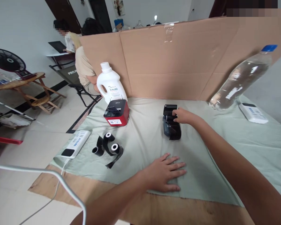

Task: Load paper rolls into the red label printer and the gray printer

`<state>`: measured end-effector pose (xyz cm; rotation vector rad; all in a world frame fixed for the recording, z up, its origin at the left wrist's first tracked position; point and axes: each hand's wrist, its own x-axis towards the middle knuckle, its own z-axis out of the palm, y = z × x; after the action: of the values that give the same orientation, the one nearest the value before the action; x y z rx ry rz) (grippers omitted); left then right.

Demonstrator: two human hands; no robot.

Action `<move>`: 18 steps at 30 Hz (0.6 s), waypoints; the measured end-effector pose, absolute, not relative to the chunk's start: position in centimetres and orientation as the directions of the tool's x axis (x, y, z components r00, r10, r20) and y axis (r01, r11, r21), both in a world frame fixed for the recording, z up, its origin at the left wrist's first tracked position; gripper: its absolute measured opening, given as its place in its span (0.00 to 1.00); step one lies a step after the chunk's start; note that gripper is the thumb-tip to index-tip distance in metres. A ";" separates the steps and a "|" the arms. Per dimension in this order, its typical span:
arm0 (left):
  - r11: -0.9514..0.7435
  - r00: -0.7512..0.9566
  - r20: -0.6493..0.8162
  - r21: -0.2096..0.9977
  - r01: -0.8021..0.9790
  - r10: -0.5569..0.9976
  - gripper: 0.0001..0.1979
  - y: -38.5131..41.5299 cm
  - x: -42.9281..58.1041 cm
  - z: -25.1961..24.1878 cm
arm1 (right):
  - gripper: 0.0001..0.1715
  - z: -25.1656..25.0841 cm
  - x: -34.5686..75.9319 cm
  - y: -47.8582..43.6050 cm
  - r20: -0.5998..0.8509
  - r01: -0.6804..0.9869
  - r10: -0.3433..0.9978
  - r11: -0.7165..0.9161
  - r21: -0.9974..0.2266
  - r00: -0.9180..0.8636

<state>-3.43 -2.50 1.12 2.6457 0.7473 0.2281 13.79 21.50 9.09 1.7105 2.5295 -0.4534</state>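
A small black printer (pixel 172 128) lies on the cloth with its lid (pixel 170 109) raised. A dark roll (pixel 170 118) sits in its opening, and a dark strip hangs over the printer's front. My right hand (pixel 181 115) reaches in from the right, fingers bent and closed at the right end of the roll; the fingertips are partly hidden. Palm down on the cloth in front of the printer, my left hand (pixel 165 173) is spread open and holds nothing. Left of it lie several black rolls, among them a roll with a white core (pixel 115 148) and loose strip.
A red and black box-shaped device (pixel 117 114) stands before a white jug (pixel 111 84). White devices lie at left (pixel 76 144) and right (pixel 253 113). A water bottle (pixel 243 78) leans on the cardboard wall (pixel 166 62). A cable (pixel 61 178) crosses the left front. Two people sit behind.
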 end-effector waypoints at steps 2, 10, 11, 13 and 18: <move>-0.790 0.843 0.066 0.394 0.470 0.534 0.34 -2.5 -3.4 1.0 | 0.10 10.5 14.4 21.3 -0.139 0.889 0.903 0.356 -0.289 -0.406; -0.793 0.829 0.091 0.364 0.488 0.552 0.33 -2.6 -3.5 0.7 | 0.09 14.3 5.9 14.3 0.105 0.608 0.811 0.511 -0.608 -0.576; -0.791 0.827 0.086 0.359 0.495 0.556 0.33 -2.6 -3.5 0.7 | 0.09 13.7 3.7 13.4 0.102 0.594 0.782 0.544 -0.593 -0.615; -0.792 0.825 0.082 0.346 0.503 0.560 0.33 -2.7 -3.4 0.8 | 0.10 12.0 -0.5 11.9 0.071 0.588 0.720 0.615 -0.526 -0.690; -0.808 0.827 0.092 0.296 0.509 0.555 0.33 -2.5 -3.4 0.6 | 0.16 8.3 -7.8 10.6 -0.065 0.634 0.647 0.715 -0.296 -0.760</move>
<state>-3.44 -2.53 0.57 2.7500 0.8157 0.2537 -7.82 10.64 8.25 1.1015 2.9483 -0.4830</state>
